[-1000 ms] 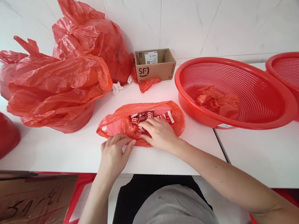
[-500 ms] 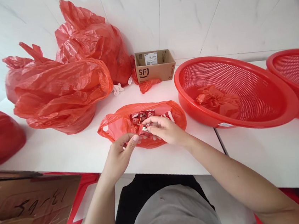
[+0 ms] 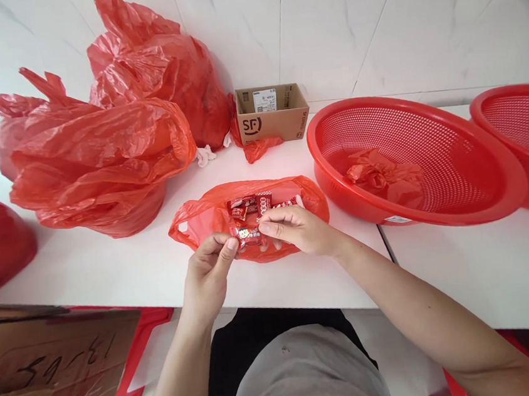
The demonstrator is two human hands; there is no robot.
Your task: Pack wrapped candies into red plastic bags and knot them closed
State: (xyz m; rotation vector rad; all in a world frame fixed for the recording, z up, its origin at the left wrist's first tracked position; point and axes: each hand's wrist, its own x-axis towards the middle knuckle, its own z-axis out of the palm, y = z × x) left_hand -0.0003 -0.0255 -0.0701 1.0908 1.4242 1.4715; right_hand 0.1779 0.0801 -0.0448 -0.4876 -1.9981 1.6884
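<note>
Between my two hands a red wrapped candy (image 3: 248,235) is stretched out flat, with a small cartoon figure and white lettering on its wrapper. My left hand (image 3: 211,269) pinches its left end between thumb and fingers. At the other end, my right hand (image 3: 296,227) closes thumb and fingertips on the wrapper. Directly beneath lies an open red plastic bag (image 3: 205,224) on the white table, holding several more red wrapped candies (image 3: 264,203). My hands hide part of the bag's contents.
Large red plastic bags (image 3: 99,158) stand at the left. A small cardboard box (image 3: 272,125) sits near the wall. To the right are two red perforated baskets (image 3: 454,159), one with a crumpled red bag (image 3: 387,175) inside. A big cardboard box (image 3: 51,378) is at lower left.
My left hand has taken hold of the candy's left end, which earlier only my right hand held. The candy now lies level between both hands with its printed face showing.
</note>
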